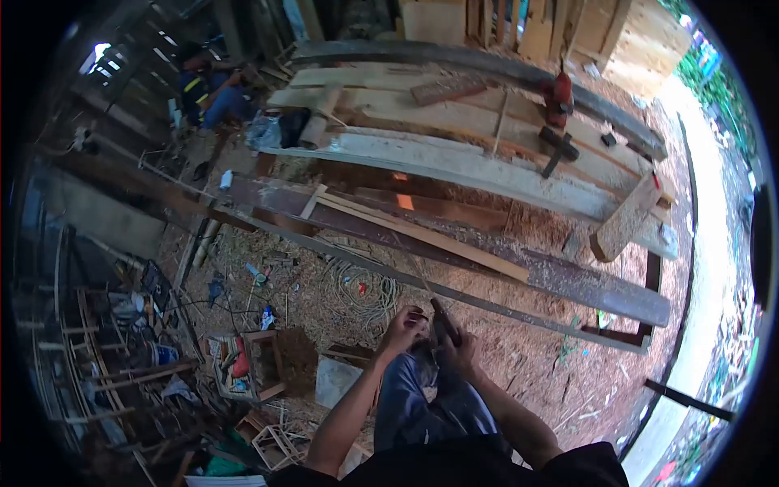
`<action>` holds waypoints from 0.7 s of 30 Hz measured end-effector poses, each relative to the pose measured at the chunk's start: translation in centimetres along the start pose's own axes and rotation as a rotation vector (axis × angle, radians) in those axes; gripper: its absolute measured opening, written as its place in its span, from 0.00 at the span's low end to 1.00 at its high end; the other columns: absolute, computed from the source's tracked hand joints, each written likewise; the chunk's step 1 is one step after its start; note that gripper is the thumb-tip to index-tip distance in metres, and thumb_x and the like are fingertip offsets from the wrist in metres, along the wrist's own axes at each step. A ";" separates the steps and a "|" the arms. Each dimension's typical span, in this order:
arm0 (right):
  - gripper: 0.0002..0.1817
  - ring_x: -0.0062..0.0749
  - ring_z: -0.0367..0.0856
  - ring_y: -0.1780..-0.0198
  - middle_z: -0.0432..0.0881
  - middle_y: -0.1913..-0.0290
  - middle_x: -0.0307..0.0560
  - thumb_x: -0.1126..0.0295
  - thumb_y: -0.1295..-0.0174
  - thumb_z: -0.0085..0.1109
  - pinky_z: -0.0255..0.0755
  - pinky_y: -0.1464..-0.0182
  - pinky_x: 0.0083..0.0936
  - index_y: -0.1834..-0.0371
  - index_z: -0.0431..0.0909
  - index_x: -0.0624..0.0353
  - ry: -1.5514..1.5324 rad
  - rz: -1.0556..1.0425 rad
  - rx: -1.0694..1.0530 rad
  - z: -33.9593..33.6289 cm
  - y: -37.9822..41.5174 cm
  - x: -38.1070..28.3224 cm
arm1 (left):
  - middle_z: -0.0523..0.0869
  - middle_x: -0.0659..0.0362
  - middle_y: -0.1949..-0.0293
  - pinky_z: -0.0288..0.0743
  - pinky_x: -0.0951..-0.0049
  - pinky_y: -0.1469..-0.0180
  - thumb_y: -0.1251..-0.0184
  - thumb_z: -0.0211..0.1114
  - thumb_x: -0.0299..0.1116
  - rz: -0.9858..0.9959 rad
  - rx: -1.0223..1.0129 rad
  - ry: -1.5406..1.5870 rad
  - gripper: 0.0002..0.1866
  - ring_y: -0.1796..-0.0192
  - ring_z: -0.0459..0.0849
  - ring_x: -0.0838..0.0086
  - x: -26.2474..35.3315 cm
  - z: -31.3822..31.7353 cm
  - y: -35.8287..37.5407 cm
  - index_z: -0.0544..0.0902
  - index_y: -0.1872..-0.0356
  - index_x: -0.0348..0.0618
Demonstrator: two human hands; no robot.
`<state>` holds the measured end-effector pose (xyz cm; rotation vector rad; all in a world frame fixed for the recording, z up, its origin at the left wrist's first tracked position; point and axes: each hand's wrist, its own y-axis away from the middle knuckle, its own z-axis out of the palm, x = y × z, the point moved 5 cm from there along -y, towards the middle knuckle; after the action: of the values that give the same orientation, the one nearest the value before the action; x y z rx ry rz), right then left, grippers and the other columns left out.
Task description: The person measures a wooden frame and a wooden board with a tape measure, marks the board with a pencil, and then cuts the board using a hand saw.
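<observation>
Above my knees, my right hand is wrapped round a dark, narrow block-shaped tool that looks like a small wooden hand plane. Just left of it is my left hand, its fingers curled in a pinch; I cannot tell what is between them. Beyond both hands runs a long brown bench plank scattered with shavings. A pale wood strip lies along it, with a short crosspiece at its left end.
Farther back, a workbench carries boards, a hammer and a red power tool. A person sits at the upper left. Coiled cord, a wooden frame and scrap lie on the shavings-covered ground.
</observation>
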<state>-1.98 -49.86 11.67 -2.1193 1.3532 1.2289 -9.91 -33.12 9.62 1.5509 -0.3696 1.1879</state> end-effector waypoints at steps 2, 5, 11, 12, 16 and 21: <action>0.17 0.35 0.71 0.85 0.71 0.86 0.50 0.58 0.42 0.62 0.65 0.78 0.33 0.73 0.79 0.65 -0.184 0.123 0.059 0.3 -1.2 0.4 | 0.84 0.58 0.59 0.78 0.73 0.58 0.35 0.64 0.32 0.080 0.066 -0.257 0.14 0.58 0.84 0.75 -0.9 -2.9 -2.9 0.76 0.53 0.38; 0.18 0.21 0.63 0.82 0.64 0.87 0.42 0.59 0.42 0.62 0.59 0.80 0.30 0.75 0.77 0.66 -0.144 0.325 0.125 1.8 -1.7 2.2 | 0.84 0.54 0.60 0.77 0.71 0.56 0.34 0.62 0.32 0.072 0.059 -0.466 0.11 0.57 0.85 0.68 0.8 -4.5 -5.9 0.77 0.55 0.38; 0.10 0.22 0.66 0.82 0.66 0.85 0.46 0.67 0.46 0.63 0.61 0.77 0.29 0.73 0.79 0.65 -0.303 0.543 0.393 5.5 -1.6 7.4 | 0.79 0.51 0.52 0.72 0.56 0.45 0.38 0.66 0.34 0.617 -0.122 -0.952 0.17 0.48 0.78 0.56 3.7 -1.7 -16.4 0.77 0.49 0.42; 0.10 0.20 0.66 0.81 0.67 0.85 0.42 0.68 0.46 0.62 0.61 0.77 0.27 0.74 0.78 0.65 -0.363 0.573 0.494 5.5 -1.1 7.2 | 0.78 0.49 0.51 0.70 0.53 0.43 0.42 0.68 0.33 0.848 -0.100 -1.045 0.19 0.47 0.76 0.53 4.4 -0.8 -17.0 0.77 0.50 0.43; 0.11 0.13 0.64 0.79 0.70 0.82 0.30 0.69 0.42 0.60 0.58 0.78 0.18 0.78 0.77 0.65 -0.498 0.578 0.808 5.5 -1.0 9.4 | 0.73 0.50 0.43 0.65 0.51 0.38 0.46 0.71 0.36 0.912 -0.227 -1.218 0.26 0.42 0.72 0.53 6.3 0.0 -22.5 0.75 0.46 0.44; 0.15 0.15 0.67 0.78 0.73 0.81 0.33 0.63 0.42 0.61 0.60 0.76 0.19 0.78 0.77 0.63 -0.408 0.582 1.052 4.0 1.8 13.0 | 0.75 0.54 0.44 0.63 0.52 0.37 0.53 0.75 0.32 0.960 -0.154 -1.288 0.31 0.39 0.71 0.55 8.1 -5.1 -24.3 0.75 0.44 0.45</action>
<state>-3.21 -55.35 -0.85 -0.7452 1.8729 0.7396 9.46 -17.30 2.25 1.8624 -2.1587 0.5654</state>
